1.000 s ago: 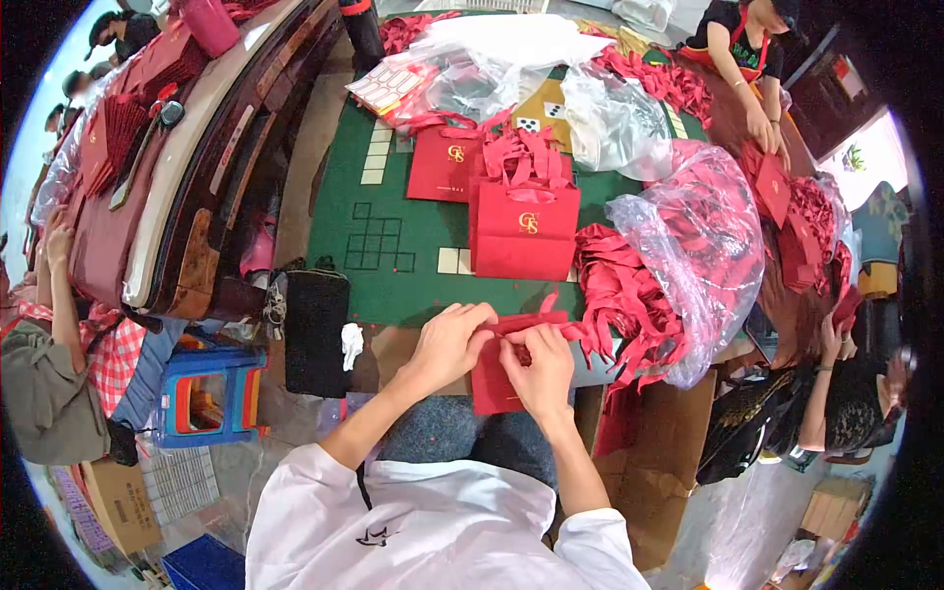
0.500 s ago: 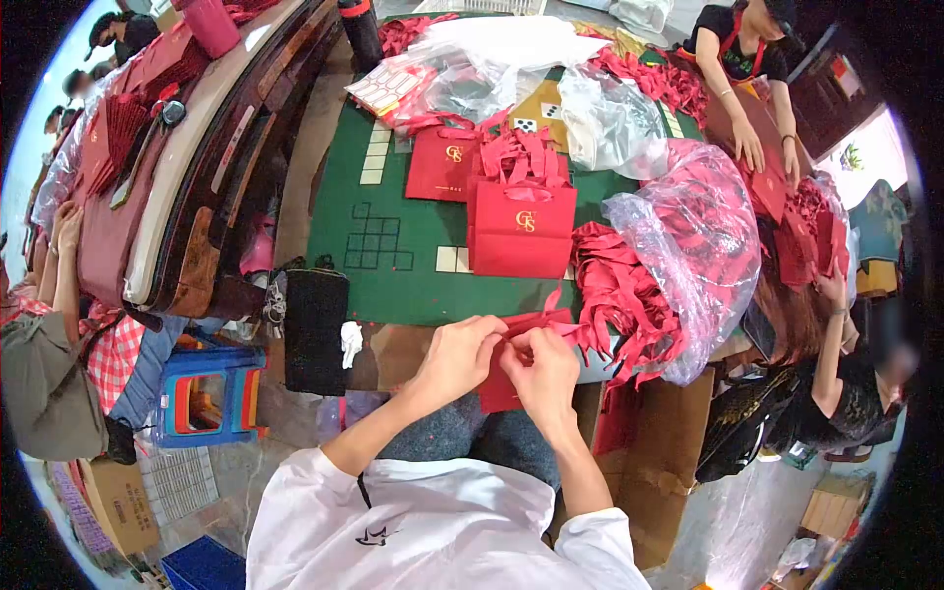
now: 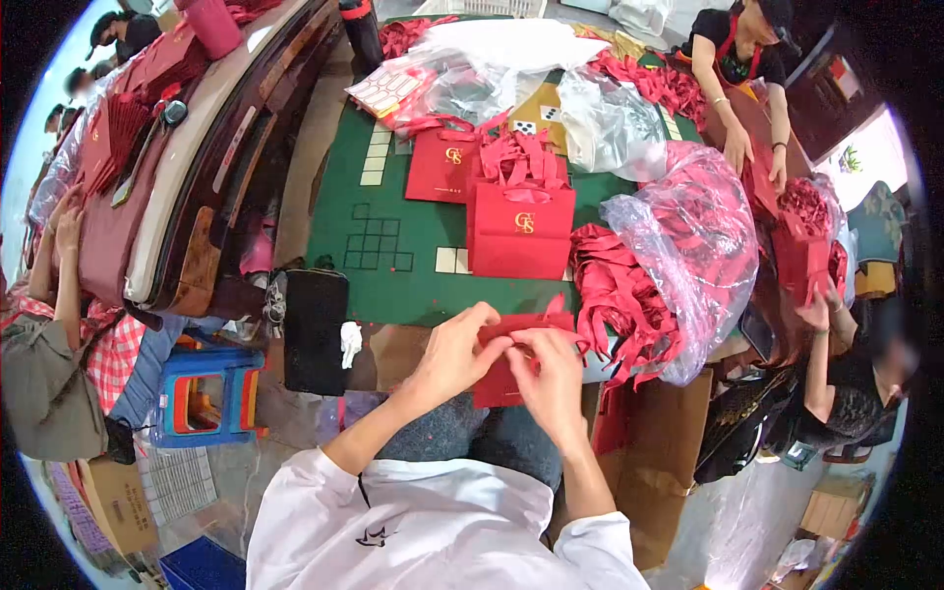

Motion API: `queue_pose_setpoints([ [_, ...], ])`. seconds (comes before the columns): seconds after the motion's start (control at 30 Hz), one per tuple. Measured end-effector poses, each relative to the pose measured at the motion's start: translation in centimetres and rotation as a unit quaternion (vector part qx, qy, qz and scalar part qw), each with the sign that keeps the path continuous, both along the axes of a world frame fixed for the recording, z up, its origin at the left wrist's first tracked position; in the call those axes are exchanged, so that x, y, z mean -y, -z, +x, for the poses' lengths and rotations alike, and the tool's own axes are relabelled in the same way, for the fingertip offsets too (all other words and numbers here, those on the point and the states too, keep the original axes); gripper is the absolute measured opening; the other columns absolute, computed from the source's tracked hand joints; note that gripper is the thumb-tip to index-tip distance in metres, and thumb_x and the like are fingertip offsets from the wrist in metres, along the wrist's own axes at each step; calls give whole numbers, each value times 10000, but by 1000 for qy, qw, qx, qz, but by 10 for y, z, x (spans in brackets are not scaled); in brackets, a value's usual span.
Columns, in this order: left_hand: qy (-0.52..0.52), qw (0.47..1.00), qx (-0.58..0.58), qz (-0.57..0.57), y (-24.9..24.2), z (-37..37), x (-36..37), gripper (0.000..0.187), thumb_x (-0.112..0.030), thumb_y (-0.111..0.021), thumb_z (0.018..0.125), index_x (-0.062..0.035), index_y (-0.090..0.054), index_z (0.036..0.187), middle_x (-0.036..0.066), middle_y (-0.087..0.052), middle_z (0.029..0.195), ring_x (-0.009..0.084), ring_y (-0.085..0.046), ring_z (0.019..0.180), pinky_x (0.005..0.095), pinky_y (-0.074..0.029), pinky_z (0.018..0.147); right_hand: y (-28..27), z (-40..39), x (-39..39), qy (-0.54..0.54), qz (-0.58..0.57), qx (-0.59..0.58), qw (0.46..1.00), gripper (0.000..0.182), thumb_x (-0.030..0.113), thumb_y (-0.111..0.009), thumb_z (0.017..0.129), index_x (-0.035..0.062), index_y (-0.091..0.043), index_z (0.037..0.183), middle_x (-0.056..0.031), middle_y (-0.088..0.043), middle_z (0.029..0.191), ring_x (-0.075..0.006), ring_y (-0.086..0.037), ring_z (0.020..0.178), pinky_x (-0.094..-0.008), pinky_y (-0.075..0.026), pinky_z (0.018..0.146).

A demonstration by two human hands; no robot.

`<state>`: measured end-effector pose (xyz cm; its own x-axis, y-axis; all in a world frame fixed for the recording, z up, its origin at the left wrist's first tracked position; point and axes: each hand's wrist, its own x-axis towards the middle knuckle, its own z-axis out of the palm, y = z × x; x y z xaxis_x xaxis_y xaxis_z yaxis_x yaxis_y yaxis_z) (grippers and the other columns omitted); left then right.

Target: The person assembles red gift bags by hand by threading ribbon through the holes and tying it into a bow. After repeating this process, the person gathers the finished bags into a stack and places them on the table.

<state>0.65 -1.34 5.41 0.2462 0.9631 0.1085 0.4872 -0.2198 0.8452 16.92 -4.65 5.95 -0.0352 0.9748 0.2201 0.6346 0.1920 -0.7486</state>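
At the near edge of the table, both my hands are on a red paper gift bag (image 3: 500, 390), whose ribbon tip pokes up behind them. My left hand (image 3: 454, 352) is closed at the bag's left top edge, thumb pointing right. Touching fingertips with it, my right hand (image 3: 549, 382) pinches at the bag's top; what small piece lies in the fingers is hidden. Just beyond stands an upright red bag (image 3: 521, 236) with gold lettering and ribbon handles heaped on top. To the right spills a pile of red ribbons (image 3: 629, 310) from a clear plastic bag (image 3: 703, 256).
Another red gift bag (image 3: 440, 165) lies behind on the green tabletop (image 3: 393, 285). A black pouch (image 3: 316, 329) and crumpled white tissue (image 3: 350, 344) sit at the left front edge. Below right is an open cardboard box (image 3: 659, 472). Co-workers' hands (image 3: 752, 157) work at the right table.
My fingers have shifted slightly, and my left hand has opened out a little at the bag's edge. On the right, co-workers' hands have moved over their red bags.
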Motion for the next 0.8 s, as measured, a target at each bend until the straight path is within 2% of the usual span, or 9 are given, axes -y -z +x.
queue_pose_setpoints([
  [0.07,-9,999,-14,-33,-2,1,2,201,-111,-738,824,-18,-601,939,133,-639,819,224,-639,655,347,-519,590,-8,11,-3,12,42,8,999,147,75,-701,835,54,-666,976,-101,-644,927,-301,-616,848,-402,-495,756],
  [0.13,1,998,-36,56,6,2,5,228,-113,-759,804,-23,-579,911,114,-618,822,206,-628,643,343,-508,555,-21,14,-11,20,50,34,998,116,79,-692,843,54,-679,955,-103,-648,910,-305,-609,853,-405,-492,749],
  [0.27,25,995,-11,98,11,4,12,212,-93,-762,792,-33,-608,925,99,-618,830,214,-635,664,345,-517,564,-13,25,-26,-62,23,63,996,96,117,-657,878,28,-687,899,-115,-656,854,-321,-610,831,-406,-480,748],
  [0.33,47,995,19,91,10,2,14,200,-73,-740,789,-32,-609,934,121,-611,879,320,-622,806,424,-523,715,-5,30,-31,-162,-63,54,983,150,162,-629,900,25,-691,905,-117,-662,848,-322,-609,833,-404,-484,758],
  [0.4,55,989,21,138,16,-1,13,196,-76,-763,770,-45,-639,918,101,-616,859,287,-634,780,389,-532,692,-5,33,-33,-174,-80,32,981,188,187,-604,911,26,-700,923,-120,-672,867,-325,-600,837,-400,-486,777],
  [0.5,79,977,15,198,20,-2,13,186,-82,-788,751,-60,-669,893,79,-622,844,254,-645,765,356,-540,672,-1,36,-42,-216,-111,11,970,185,172,-618,909,11,-705,933,-110,-689,850,-246,-634,797,-352,-500,766],
  [0.57,96,972,7,213,19,-2,13,181,-86,-789,749,-61,-669,882,77,-623,847,254,-645,775,357,-539,676,5,37,-47,-204,-275,-90,935,185,180,-645,888,15,-729,903,-123,-717,843,-193,-677,764,-326,-520,733],
  [0.7,97,969,-6,227,16,0,9,175,-106,-759,776,-48,-646,896,99,-575,819,290,-615,769,393,-515,675,29,36,-49,-184,-293,-246,905,198,171,-685,869,-18,-728,907,-78,-723,808,-82,-642,758,-279,-520,717],
  [0.8,80,981,-8,175,14,-1,5,171,-110,-774,776,-52,-642,869,93,-571,800,280,-609,733,384,-506,643,44,29,-53,-121,-261,-204,936,232,208,-706,862,-23,-718,871,-75,-719,787,-95,-645,744,-277,-519,718],
])
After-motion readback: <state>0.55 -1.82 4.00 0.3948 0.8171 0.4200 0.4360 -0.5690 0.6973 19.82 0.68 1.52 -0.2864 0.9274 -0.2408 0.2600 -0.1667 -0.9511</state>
